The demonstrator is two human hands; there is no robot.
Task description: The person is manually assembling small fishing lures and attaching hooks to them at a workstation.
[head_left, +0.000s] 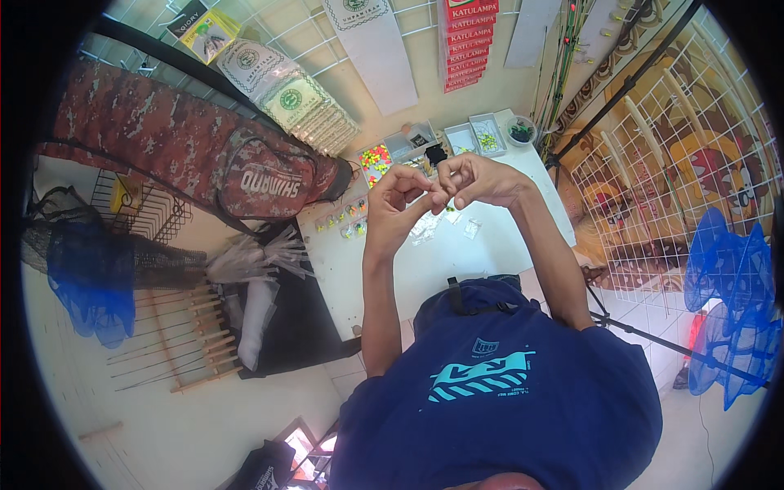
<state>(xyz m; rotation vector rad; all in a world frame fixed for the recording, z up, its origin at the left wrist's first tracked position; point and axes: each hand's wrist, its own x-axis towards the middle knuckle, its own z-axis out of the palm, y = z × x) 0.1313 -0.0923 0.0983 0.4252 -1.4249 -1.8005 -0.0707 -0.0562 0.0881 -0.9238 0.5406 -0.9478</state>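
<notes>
Over the white table (392,282) my left hand (398,202) and my right hand (483,181) meet at their fingertips. Both are closed in a pinch, and whatever is between them is too small to make out. Below the fingers lie several small clear plastic bags (472,229). Left of my left hand are small clear packets (353,227) with colourful pieces inside. Just beyond it sits a tray of red, orange and yellow pieces (376,160). Behind my right hand a small black object (436,153) stands near a grey tray (400,147).
Farther right are a tray of yellow-green pieces (487,139) and a round clear tub (520,129). A camouflage rod bag (196,147) hangs at left, with packets (306,106) on the wall rack. Blue nets (731,310) hang by a white wire grid (645,171) at right.
</notes>
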